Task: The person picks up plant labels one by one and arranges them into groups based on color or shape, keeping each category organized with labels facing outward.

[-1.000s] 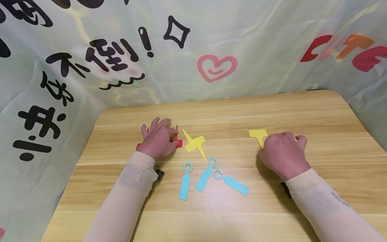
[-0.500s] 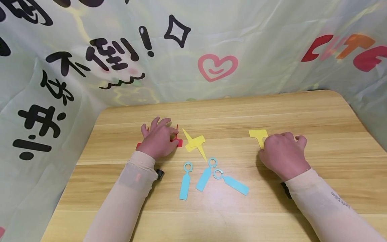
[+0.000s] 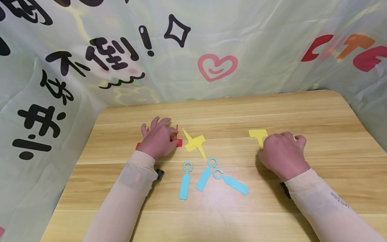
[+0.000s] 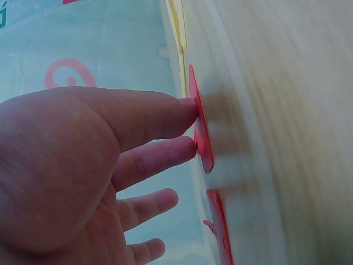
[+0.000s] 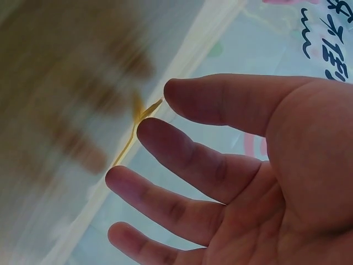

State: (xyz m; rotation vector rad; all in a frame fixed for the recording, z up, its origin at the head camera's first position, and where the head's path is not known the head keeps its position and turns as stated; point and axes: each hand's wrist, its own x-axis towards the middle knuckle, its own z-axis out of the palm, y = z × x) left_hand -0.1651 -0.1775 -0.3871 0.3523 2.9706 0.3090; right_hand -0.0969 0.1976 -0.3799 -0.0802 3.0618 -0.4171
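Place: indoor-looking tabletop area, screened by fabric; kind of room cannot be told. One wood-grain table [image 3: 235, 220], corner rounded. One pale printed sheet [image 3: 266, 64], creased, behind the table and along both its sides. Prints: black characters [image 3: 31, 146], left of the table; pink smiling heart [image 3: 215, 73], behind it; colourful lettering [image 3: 359, 41], behind its right end.

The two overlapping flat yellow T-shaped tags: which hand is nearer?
The left. The left hand is just left of the overlapping yellow tags, touching a flat red tag; the right hand is farther away, well to their right, by the lone flat yellow T-shaped tag.
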